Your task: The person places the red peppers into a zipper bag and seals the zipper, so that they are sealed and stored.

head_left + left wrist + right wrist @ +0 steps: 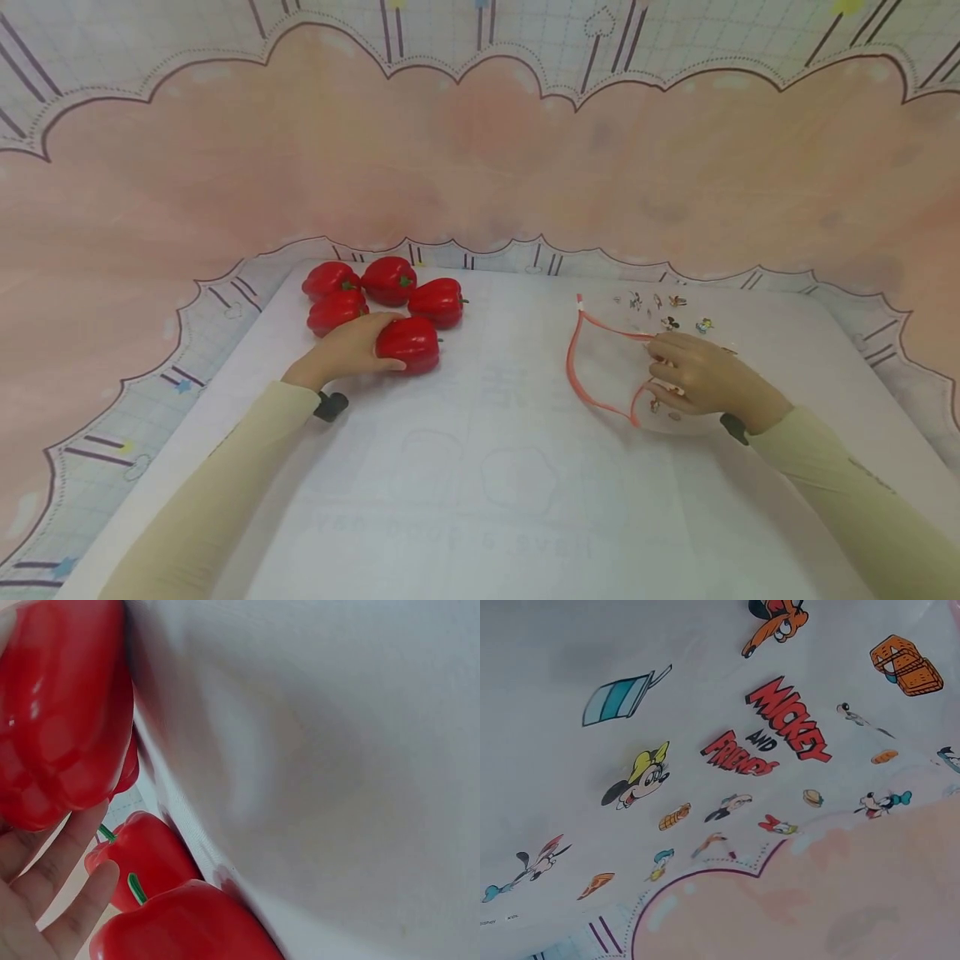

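Observation:
My left hand [347,348] holds a red bell pepper [411,345], with the thumb on its near side and the fingers at its far side. Seen from the left wrist, this bell pepper [64,712] fills the upper left, and two of the fingers [84,900] spread away from it. Several more red bell peppers [390,280] lie just beyond that hand, stems pointing right. On the right, my right hand [693,375] pinches the edge of a clear zip bag [611,362] with an orange zipper. The bag's mouth gapes toward the left. Cartoon prints cover the bag [682,705] in the right wrist view.
A white sheet [495,433] with faint marks covers the table under both hands. Behind it hangs a pink and white cloth [480,175] with scalloped borders, which also shows along the table's sides. Dark bands [330,406] sit at both wrists.

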`<state>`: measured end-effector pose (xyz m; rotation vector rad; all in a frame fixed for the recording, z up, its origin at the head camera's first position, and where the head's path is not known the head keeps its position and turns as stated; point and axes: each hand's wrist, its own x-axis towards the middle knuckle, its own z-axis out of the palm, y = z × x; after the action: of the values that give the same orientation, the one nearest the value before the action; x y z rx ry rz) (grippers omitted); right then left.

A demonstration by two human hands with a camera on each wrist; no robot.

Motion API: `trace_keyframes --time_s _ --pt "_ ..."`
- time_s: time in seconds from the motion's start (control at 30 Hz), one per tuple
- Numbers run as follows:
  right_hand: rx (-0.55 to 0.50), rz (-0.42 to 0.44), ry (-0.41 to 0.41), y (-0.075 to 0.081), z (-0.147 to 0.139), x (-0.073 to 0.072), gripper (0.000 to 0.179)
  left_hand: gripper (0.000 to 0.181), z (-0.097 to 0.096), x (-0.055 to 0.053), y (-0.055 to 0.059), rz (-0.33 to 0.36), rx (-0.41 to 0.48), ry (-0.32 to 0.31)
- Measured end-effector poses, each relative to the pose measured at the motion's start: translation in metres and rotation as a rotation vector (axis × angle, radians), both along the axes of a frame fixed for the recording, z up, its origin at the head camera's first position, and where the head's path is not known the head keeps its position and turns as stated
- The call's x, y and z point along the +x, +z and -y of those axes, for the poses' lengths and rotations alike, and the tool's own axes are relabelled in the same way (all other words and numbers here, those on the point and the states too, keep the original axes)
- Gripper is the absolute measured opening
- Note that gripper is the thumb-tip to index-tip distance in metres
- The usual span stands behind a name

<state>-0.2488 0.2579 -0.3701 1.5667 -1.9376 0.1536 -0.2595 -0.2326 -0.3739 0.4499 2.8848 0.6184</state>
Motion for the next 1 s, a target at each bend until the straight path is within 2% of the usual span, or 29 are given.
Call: trace_keyframes --time_s 0.3,0.77,1.0 --pt "-0.03 0.0 -0.007 0.005 0.001 -0.001 0.048 0.086 -0.004 -0.003 0.0 -0.005 0.016 0.022" --pt "0.04 0.013 -0.131 0.008 0.002 0.003 0.054 0.085 -0.019 0.002 0.006 -0.047 0.012 -0.028" --pt "0.038 0.005 -0.146 0.007 0.002 0.002 0.055 0.084 -0.033 0.005 0.011 -0.094 0.012 -0.045"
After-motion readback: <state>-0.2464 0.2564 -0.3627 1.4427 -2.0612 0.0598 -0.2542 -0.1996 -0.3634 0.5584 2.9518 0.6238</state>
